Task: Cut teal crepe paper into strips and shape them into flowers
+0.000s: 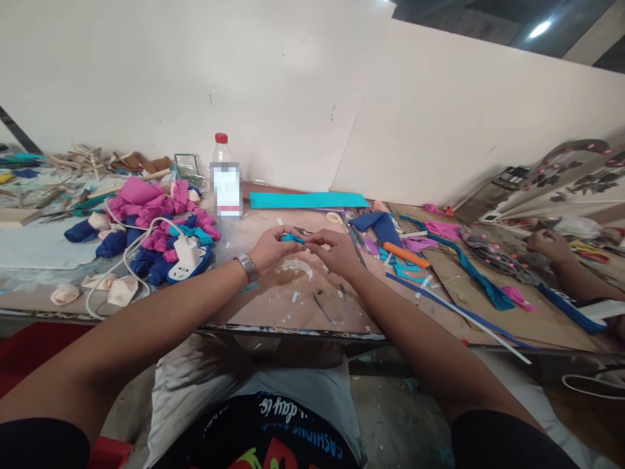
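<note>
A: Nearest to the camera is a dark shirt [224, 423] with bright printed letters, above pale trousers [170, 384]. And the hands?

B: They meet over the bench [273, 306]. The left grip [268, 253] pinches a small turquoise piece [291, 238], and the right grip [328, 251] is closed, thumb and finger, on its right end.

A: Why are they so close together?

B: I suppose because the piece is little and soft, so only the tips of the fingers can govern it. It is just above the bench, in the middle.

A: And the long turquoise strip [307, 200]?

B: It lies flat along the wall [293, 117], behind the hands, perhaps to have it within reach and without creases. At its left end a bottle [227, 176] with red cap stands upright.

A: The heap at left looks very soft.

B: Yes, there are pink bundles [139, 190] and navy bundles [111, 244], puffy and wrinkled; fabric or paper, I cannot tell. The hard, smooth power strip [195, 267] sits against them, probably to leave the middle for working.

A: And at the right?

B: Flat brown cardboard [459, 286] lies under a twisted teal band [471, 266]. Farther right is a co-worker's hand [549, 247].
</note>
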The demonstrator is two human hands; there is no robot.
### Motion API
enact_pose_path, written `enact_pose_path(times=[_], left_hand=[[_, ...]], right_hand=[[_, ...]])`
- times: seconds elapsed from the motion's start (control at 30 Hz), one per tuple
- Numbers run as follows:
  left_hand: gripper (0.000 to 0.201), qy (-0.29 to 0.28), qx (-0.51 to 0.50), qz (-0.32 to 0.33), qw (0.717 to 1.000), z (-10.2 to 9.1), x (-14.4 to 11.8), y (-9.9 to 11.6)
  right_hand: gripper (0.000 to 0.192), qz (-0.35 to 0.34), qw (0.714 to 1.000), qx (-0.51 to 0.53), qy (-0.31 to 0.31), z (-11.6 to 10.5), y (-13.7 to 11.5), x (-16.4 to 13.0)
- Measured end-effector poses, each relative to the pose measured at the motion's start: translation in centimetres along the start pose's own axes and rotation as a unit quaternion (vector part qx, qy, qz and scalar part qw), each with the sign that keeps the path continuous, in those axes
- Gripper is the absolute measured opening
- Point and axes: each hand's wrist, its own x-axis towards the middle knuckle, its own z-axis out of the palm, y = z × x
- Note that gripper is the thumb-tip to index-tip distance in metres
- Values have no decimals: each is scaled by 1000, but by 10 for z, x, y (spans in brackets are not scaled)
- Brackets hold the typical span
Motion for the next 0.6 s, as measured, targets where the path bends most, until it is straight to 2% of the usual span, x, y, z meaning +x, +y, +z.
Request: enact_pose_path(times=[0.1, 0.37, 0.6], left_hand=[[29, 0, -13, -11, 1000, 0, 0, 0], [29, -27, -35, -26, 999, 1, -1, 0], [31, -57, 49, 28, 997, -2, 0, -4]], right_hand=[[20, 34, 999, 31, -17, 1, -3, -1], [26, 46, 997, 56, -22, 2, -7, -2], [38, 131, 974, 181, -31, 8, -3, -1]])
